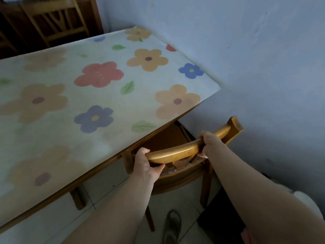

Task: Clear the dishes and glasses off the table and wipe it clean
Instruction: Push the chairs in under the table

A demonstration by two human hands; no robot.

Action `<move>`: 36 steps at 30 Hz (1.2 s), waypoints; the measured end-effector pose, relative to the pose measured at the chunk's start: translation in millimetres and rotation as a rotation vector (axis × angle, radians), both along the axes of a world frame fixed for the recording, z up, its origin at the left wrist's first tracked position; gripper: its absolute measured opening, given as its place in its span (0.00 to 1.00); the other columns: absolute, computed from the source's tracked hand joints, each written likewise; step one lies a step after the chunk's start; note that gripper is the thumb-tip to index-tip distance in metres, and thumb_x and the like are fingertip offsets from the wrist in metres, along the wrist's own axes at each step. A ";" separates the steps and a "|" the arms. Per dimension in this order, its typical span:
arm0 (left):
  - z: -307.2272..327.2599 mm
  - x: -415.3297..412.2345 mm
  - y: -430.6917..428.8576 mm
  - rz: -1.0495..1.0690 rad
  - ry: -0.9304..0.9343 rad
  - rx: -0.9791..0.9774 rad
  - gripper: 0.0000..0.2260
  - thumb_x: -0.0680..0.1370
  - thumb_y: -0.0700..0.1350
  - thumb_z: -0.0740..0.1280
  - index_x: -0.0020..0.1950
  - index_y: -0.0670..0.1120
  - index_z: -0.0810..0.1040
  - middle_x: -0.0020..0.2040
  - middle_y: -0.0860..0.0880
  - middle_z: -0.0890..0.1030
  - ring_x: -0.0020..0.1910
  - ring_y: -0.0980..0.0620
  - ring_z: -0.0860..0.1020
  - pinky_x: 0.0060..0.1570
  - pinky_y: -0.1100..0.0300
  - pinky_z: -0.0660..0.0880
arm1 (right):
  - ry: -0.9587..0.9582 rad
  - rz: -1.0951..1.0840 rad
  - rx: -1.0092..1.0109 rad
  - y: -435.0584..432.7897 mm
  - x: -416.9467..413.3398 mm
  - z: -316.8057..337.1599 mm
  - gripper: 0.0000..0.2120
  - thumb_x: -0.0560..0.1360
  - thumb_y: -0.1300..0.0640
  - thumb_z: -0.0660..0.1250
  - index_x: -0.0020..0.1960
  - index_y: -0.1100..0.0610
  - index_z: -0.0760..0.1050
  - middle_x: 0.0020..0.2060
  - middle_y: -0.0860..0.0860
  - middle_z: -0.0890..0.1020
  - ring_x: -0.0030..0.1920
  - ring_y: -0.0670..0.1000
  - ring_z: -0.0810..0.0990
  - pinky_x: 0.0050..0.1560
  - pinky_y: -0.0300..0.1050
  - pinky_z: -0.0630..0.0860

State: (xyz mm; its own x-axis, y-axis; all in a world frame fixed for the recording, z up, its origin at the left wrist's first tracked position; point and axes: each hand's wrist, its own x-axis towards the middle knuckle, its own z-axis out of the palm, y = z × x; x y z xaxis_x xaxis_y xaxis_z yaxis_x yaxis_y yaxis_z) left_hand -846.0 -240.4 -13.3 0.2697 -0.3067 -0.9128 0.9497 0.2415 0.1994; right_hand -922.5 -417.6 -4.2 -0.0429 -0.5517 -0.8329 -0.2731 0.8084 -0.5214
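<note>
A: Where do my grips sit?
B: My left grip [146, 166] and my right grip [210, 144] each clamp the top rail of the wooden chair [177, 152], fingers curled over it and thumbs beneath.
A: And the desk?
B: I see the desk [154, 133], under a flowered cloth [109, 95], to the left of the chair. Its right side lies along the blue wall [263, 67], and the chair seat is partly beneath its edge.
</note>
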 end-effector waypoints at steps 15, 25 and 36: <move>-16.9 -23.7 -114.7 0.273 0.015 -0.009 0.11 0.74 0.39 0.67 0.53 0.43 0.70 0.57 0.39 0.71 0.57 0.39 0.73 0.66 0.41 0.69 | -0.054 0.162 0.023 -119.2 3.9 -27.0 0.13 0.70 0.62 0.69 0.52 0.57 0.70 0.50 0.55 0.73 0.52 0.55 0.75 0.57 0.54 0.77; -29.0 -44.0 -108.1 0.176 0.033 0.075 0.15 0.77 0.42 0.64 0.63 0.42 0.67 0.57 0.39 0.72 0.56 0.40 0.72 0.68 0.44 0.68 | -0.093 0.178 0.107 -109.6 -30.6 -43.9 0.15 0.72 0.62 0.67 0.57 0.58 0.69 0.54 0.57 0.76 0.53 0.58 0.78 0.56 0.60 0.73; -44.9 -63.1 -106.0 0.152 -0.024 0.048 0.09 0.77 0.40 0.62 0.57 0.42 0.71 0.57 0.40 0.74 0.53 0.41 0.75 0.67 0.45 0.69 | -0.187 0.094 0.122 -107.3 -47.2 -54.9 0.08 0.75 0.67 0.64 0.49 0.57 0.67 0.51 0.59 0.73 0.49 0.61 0.76 0.56 0.65 0.76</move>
State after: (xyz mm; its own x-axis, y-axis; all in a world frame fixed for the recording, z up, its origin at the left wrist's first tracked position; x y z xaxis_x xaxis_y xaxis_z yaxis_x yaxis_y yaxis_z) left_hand -909.1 -346.4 -58.2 0.3321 -0.2167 -0.9180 0.8975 0.3720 0.2369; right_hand -969.7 -524.8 -59.1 0.1655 -0.4404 -0.8824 -0.2579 0.8443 -0.4697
